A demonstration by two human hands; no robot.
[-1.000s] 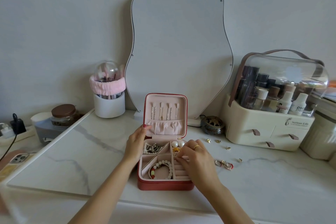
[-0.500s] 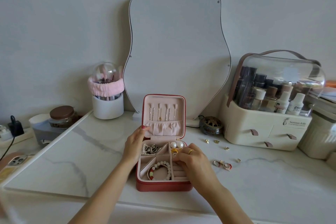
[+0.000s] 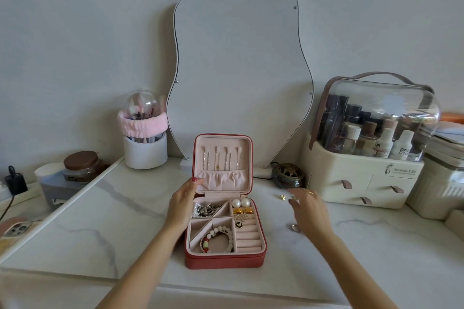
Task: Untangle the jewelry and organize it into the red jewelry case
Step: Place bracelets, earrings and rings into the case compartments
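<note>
There, the red jewelry case (image 3: 225, 261) stood open on the marble table (image 3: 100, 221), its lid upright in front of the mirror (image 3: 241, 70). The left hand (image 3: 182, 204) rested against the case's left side, fingers fairly straight, a fingertip touching the lid's edge. The right hand (image 3: 310, 211) hovered to the right of the case, blurred, fingers loosely spread and holding nothing. A small gold piece (image 3: 283, 197) lay just left of its fingertips. Inside the case sat two pearl earrings (image 3: 241, 203), a beaded bracelet (image 3: 218, 238) and a tangle of chains (image 3: 206, 209). A cosmetics box (image 3: 364, 178) stood at the far right.
</note>
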